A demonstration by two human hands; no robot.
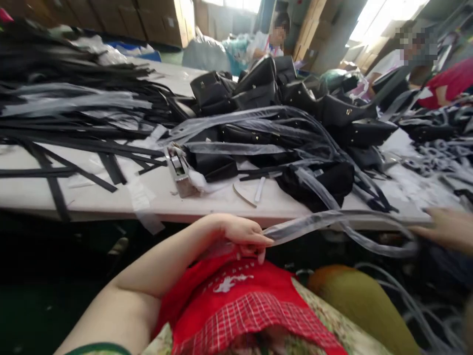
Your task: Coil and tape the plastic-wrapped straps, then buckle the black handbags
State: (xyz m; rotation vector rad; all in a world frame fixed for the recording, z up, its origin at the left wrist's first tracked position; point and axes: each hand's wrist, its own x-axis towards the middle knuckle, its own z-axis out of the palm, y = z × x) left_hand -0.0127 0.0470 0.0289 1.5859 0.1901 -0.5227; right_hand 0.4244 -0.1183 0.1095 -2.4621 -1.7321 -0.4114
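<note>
My left hand (247, 236) is closed, pinching the end of a long strap in clear plastic wrap (310, 226) just above my red apron (229, 286). From there the strap runs right along the table's front edge and loops. At the right edge my right hand (447, 229) is blurred, near the far bend of that loop; whether it grips the strap cannot be made out. Other plastic-wrapped straps (254, 117) lie over black bags (254, 88) on the table. A metal tape dispenser (181, 170) stands at the table's front, left of a curved thin strip (244, 195).
Piles of black strips (74, 133) cover the left of the white table (192, 204), some overhanging its edge. White scraps (410, 187) lie at the right. Two people (268, 44) are across the table. A yellow-green rounded shape (358, 310) is beside me. Cardboard boxes (155, 22) stand behind.
</note>
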